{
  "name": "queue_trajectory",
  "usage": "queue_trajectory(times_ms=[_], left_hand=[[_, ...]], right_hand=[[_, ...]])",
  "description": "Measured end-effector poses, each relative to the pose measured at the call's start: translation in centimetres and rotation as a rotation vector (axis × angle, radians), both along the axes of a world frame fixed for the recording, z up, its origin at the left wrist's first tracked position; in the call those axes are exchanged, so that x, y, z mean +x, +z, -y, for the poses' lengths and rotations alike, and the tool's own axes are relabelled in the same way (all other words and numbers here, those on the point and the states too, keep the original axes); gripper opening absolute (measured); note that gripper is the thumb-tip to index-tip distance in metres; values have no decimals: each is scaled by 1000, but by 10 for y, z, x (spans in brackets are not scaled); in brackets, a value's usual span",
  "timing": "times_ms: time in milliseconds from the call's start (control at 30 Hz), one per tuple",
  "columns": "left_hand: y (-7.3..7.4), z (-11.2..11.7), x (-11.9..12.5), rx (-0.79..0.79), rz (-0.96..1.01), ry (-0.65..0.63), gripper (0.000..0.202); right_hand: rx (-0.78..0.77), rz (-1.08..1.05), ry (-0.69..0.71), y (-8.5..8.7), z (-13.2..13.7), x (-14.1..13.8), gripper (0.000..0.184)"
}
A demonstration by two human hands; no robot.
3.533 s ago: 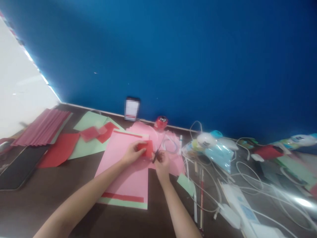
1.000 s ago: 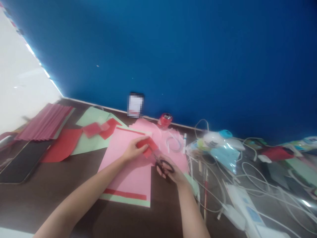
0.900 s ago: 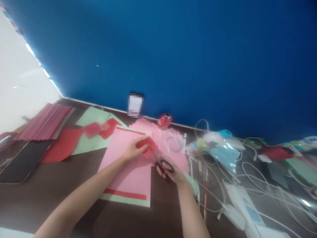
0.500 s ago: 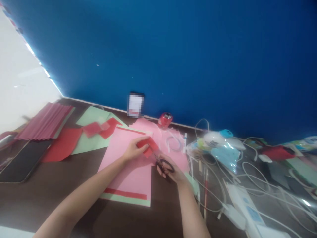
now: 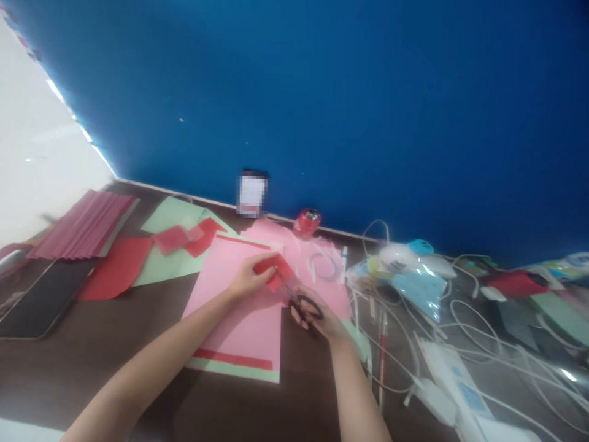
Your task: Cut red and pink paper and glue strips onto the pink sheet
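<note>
My left hand [image 5: 251, 277] pinches a small piece of red paper [image 5: 281, 267] between thumb and fingers. Scissors [image 5: 307, 306] with black handles are in my right hand [image 5: 319, 314], fingers through the loops. Their blades point up and left at the red paper's lower edge; blur hides whether they are cutting into it. Below both hands lies a pink sheet [image 5: 239, 325] on light green paper, with a red strip [image 5: 234, 359] along its near end and another red strip [image 5: 243, 241] along its far end.
Pleated pink paper [image 5: 87, 224], a dark phone-like slab [image 5: 41, 301] and red paper [image 5: 117, 267] lie left. A phone-like object [image 5: 252, 195] leans on the blue wall [image 5: 322, 110] near a red round object [image 5: 307, 222]. White cables [image 5: 478, 331] and a power strip [image 5: 453, 380] clutter the right.
</note>
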State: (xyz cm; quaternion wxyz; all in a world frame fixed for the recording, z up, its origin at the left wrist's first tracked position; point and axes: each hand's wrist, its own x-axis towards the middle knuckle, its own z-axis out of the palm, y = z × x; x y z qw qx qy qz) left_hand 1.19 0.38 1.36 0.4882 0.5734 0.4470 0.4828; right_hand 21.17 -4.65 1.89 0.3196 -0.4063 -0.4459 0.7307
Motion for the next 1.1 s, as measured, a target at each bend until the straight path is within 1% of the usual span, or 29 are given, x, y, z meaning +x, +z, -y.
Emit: queue_trajectory(times_ms=[200,367,533,633,767,900,1100], left_hand=[[0,0,0,-6,24,4,36],[-2,-2,-1,3,7,3,35],[-3,-3,0,24,-21,6,35],[-1,-3,0,28,-45,29,33],[-1,-3,1,23,-46,38,32],[-3,-4,0,29,-11,34,32],[-8,-7,-3,-23,130,-5,34]], right_hand=[[25,-5,13,-2,0,1,35],[51,16,29,0,-1,1,35],[14,26,68,0,-3,1,33],[9,29,63,1,-3,0,31],[43,53,52,4,-2,-1,33],[54,51,52,4,-1,-2,32],[55,63,58,3,-2,-1,31]])
